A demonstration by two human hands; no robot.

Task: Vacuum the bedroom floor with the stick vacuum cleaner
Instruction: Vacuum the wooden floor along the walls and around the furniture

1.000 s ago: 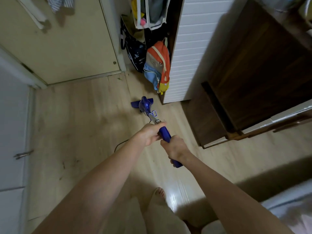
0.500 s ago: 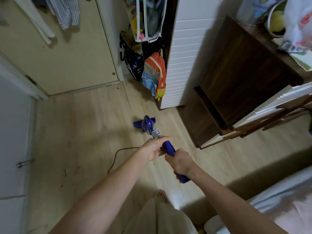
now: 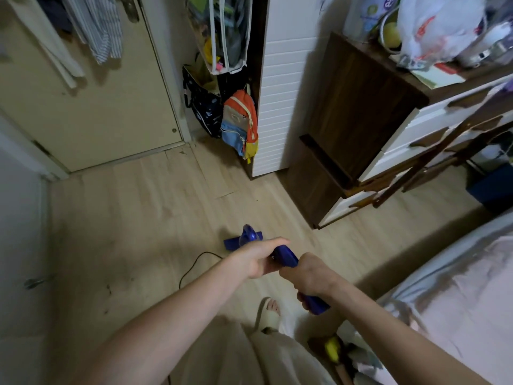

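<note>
I hold a blue stick vacuum cleaner [image 3: 286,257] with both hands. My left hand [image 3: 258,258] grips the upper part of its handle. Just behind it my right hand [image 3: 311,276] is closed around the lower handle, whose blue end sticks out below my wrist. The vacuum's blue floor head [image 3: 244,238] rests on the light wooden floor [image 3: 155,207], just ahead of my left hand. A thin black cord [image 3: 194,263] curls on the floor to the left of the head.
A cream door [image 3: 91,107] stands at the back left, a colourful backpack [image 3: 240,126] hangs beside a white cabinet [image 3: 288,87], and a dark wooden dresser [image 3: 361,120] fills the right. A bed [image 3: 458,287] lies at the lower right. My slippered foot [image 3: 269,312] is below the handle.
The vacuum head has come back towards me, away from the backpack and cabinet. My view has risen, showing more of the door and the dresser top. Both hands keep their grip.
</note>
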